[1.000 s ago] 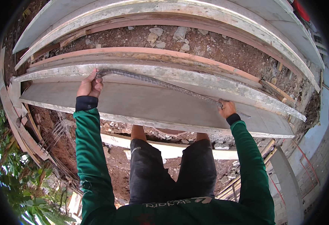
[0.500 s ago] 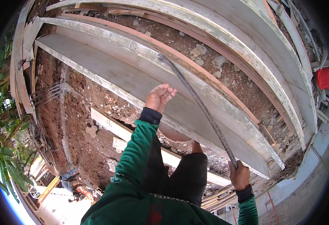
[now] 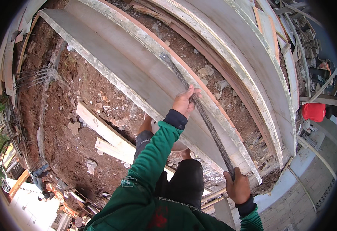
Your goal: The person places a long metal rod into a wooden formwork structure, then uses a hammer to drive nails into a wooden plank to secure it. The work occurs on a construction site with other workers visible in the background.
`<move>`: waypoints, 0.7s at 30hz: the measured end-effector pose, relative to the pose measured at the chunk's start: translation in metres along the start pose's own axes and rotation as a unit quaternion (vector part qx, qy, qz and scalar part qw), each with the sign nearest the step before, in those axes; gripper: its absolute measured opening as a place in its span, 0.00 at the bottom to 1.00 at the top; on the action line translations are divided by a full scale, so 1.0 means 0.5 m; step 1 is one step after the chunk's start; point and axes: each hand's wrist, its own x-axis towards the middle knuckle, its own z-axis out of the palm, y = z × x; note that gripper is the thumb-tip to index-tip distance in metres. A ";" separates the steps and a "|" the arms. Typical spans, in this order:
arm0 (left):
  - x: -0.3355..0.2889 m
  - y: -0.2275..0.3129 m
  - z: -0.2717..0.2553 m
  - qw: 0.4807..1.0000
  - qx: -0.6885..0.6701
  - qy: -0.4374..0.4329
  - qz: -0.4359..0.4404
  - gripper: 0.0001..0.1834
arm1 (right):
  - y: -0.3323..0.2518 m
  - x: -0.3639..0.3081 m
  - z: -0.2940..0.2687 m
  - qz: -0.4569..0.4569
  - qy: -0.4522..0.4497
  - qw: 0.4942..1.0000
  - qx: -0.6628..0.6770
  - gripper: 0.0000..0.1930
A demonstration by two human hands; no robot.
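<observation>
A dark, ribbed steel rebar [image 3: 213, 131] slants across a long grey trough-like form [image 3: 110, 65] with pale, crusted rims. My left hand [image 3: 184, 101] is closed around the bar at its upper part, with the fingers curled over it. The bar's far end lies over the trough's far rim. At the near end of the bar, my right hand [image 3: 238, 187] holds it between thumb and fingers; the palm hides the very tip.
Further curved forms [image 3: 230, 50] run beyond a strip of rubble. Pale boards [image 3: 105, 127] lie on reddish soil at the left, and thin rods [image 3: 34, 77] stick out near a post. A red-clad person [image 3: 313, 112] is at the far right, near a paved floor [image 3: 283, 204].
My left hand has moved right and closed on the rebar, which it was apart from before. My right hand stays at the bar's near end. The view has turned and shifted.
</observation>
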 end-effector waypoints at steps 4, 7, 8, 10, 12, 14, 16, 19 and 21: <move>0.008 -0.002 0.003 0.999 0.013 0.033 0.015 0.20 | -0.037 -0.014 -0.015 0.030 -0.029 0.999 0.022 0.18; 0.009 0.011 0.006 0.998 0.016 0.062 0.013 0.18 | -0.047 -0.009 -0.024 0.036 -0.045 0.997 0.044 0.20; 0.012 0.012 0.005 0.997 0.015 0.068 0.015 0.18 | -0.057 -0.007 -0.032 0.037 -0.047 0.997 0.045 0.20; 0.021 0.005 0.004 0.996 0.017 0.081 0.013 0.17 | -0.052 -0.002 -0.029 0.028 -0.036 0.998 0.047 0.20; 0.033 -0.007 0.001 0.995 0.039 0.088 0.008 0.17 | -0.012 0.016 0.010 0.006 -0.009 0.999 0.049 0.21; 0.041 -0.025 0.008 0.992 0.086 0.092 0.021 0.18 | 0.071 0.049 0.081 0.003 0.037 0.999 0.040 0.22; 0.084 -0.062 -0.018 0.981 0.150 0.110 0.053 0.18 | 0.134 0.104 0.148 -0.024 0.064 0.997 0.027 0.22; 0.106 -0.084 -0.035 0.970 0.204 0.118 0.063 0.21 | 0.197 0.149 0.235 -0.041 0.103 0.994 0.014 0.21; 0.118 -0.102 -0.057 0.935 0.301 0.145 0.117 0.24 | 0.238 0.202 0.267 -0.050 0.113 0.992 -0.006 0.20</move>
